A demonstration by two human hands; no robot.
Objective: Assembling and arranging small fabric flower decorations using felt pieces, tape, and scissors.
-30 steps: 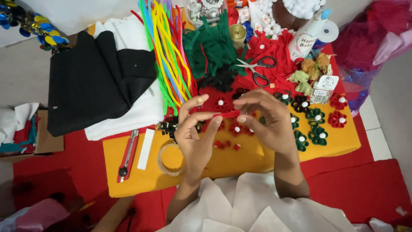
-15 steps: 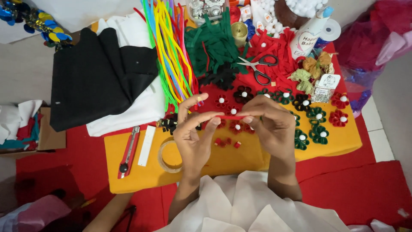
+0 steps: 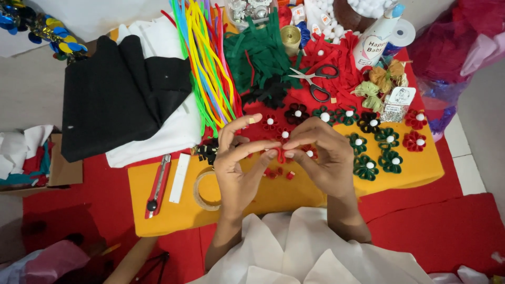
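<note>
My left hand (image 3: 238,164) and my right hand (image 3: 321,158) meet over a yellow felt mat (image 3: 273,194). Both pinch a small red felt piece (image 3: 280,154) between thumbs and forefingers. A few loose red felt bits (image 3: 278,172) lie on the mat just below my fingers. Finished felt flowers with white pom-pom centres, in red, green and black (image 3: 377,141), sit in rows to the right and behind my hands.
A roll of clear tape (image 3: 202,190), a white stick (image 3: 179,178) and a red utility knife (image 3: 157,185) lie left of my hands. Scissors (image 3: 314,80), green felt strips (image 3: 260,52), coloured pipe cleaners (image 3: 208,63), black fabric (image 3: 115,94) and a white bottle (image 3: 374,42) sit behind.
My hands have drawn closer together and slightly toward me, fingertips now pressed on the red felt piece. Nothing on the mat has moved.
</note>
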